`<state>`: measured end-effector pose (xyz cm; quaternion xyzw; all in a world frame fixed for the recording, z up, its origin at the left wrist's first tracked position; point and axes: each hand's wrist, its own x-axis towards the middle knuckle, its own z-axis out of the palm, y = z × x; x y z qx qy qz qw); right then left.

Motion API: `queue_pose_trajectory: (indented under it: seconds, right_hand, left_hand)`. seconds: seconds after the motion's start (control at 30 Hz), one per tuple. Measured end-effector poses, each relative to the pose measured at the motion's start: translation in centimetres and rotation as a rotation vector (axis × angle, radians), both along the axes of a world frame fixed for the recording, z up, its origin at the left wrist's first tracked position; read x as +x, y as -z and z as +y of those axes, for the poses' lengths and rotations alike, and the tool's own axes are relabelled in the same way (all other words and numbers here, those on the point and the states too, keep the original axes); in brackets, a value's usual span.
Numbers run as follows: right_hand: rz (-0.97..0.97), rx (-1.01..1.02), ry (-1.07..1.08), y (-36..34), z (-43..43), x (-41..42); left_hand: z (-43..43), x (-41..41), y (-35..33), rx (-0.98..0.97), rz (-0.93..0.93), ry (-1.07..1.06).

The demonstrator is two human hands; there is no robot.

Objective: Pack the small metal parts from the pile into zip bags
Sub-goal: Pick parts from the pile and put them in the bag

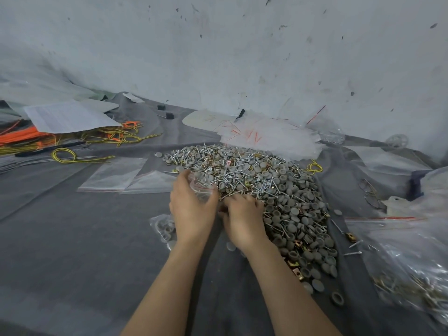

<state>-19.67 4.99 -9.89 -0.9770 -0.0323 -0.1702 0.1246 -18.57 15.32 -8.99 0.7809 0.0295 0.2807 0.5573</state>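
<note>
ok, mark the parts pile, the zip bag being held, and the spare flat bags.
parts pile (261, 180): head view, middle of heap.
held zip bag (203, 189): head view, exposed clear plastic.
spare flat bags (114, 174): head view, face of left one.

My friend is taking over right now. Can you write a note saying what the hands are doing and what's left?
Left hand: holds a small clear zip bag at the near edge of the pile.
Right hand: its fingers are dug into the pile beside that bag. It is too blurred to tell whether it has parts.
Done: one filled bag with grey caps lies by the left wrist.
Left: the big pile remains. Empty bags lie flat on the grey cloth, to the left.
</note>
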Motion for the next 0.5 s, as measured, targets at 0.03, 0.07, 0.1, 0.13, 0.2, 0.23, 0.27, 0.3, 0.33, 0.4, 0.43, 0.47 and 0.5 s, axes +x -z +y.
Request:
queue_pose_trajectory:
  seconds: [0.03, 0.07, 0.1, 0.13, 0.2, 0.23, 0.27, 0.3, 0.33, 0.4, 0.43, 0.47, 0.5]
  right_hand:
    - [-0.032, 0.029, 0.002, 0.0, 0.1, 0.0]
    - [-0.081, 0.098, 0.005, -0.1, 0.1, 0.0]
    - [-0.133, 0.203, 0.017, -0.3, 0.0, -0.1]
    - [-0.175, 0.325, 0.035, -0.6, -0.2, 0.0]
    - [-0.199, 0.492, 0.052, -1.1, -0.8, 0.1]
    - [-0.171, 0.474, 0.046, -1.3, -1.0, 0.1]
    - [-0.127, 0.396, 0.034, -1.2, -1.3, 0.1]
    - [-0.076, 0.282, 0.019, -0.9, -1.4, 0.0]
    - [-0.028, 0.166, 0.004, -0.6, -1.3, -0.1]
    - [0.036, 0.027, -0.010, -0.1, -0.7, -0.1]
    - [0.057, -0.001, 0.002, 0.0, -0.3, 0.0]
    - [0.073, -0.022, 0.022, 0.1, 0.1, 0.1]
    - [0.083, -0.047, 0.044, 0.1, 0.4, 0.3]
  left_hand:
    - [0.0, 0.0, 0.0, 0.027, 0.007, 0.000]
    - [0.0, 0.0, 0.0, 0.068, 0.019, 0.006]
    - [-0.1, -0.1, 0.1, 0.123, 0.031, 0.021]
    - [-0.2, -0.1, 0.3, 0.186, 0.037, 0.046]
    - [-0.5, -0.2, 0.6, 0.295, 0.034, 0.099]
    - [-0.6, -0.2, 0.7, 0.321, 0.032, 0.112]
    - [-0.6, -0.2, 0.7, 0.319, 0.035, 0.111]
    - [-0.5, -0.2, 0.6, 0.279, 0.042, 0.096]
    - [-0.4, -0.1, 0.4, 0.205, 0.047, 0.072]
    - [0.0, 0.0, 0.1, 0.054, 0.032, 0.025]
    - [0.1, 0.1, 0.0, 0.012, 0.022, 0.011]
    - [0.1, 0.1, -0.1, -0.006, 0.016, 0.006]
    - [0.0, 0.1, -0.1, -0.005, 0.014, 0.005]
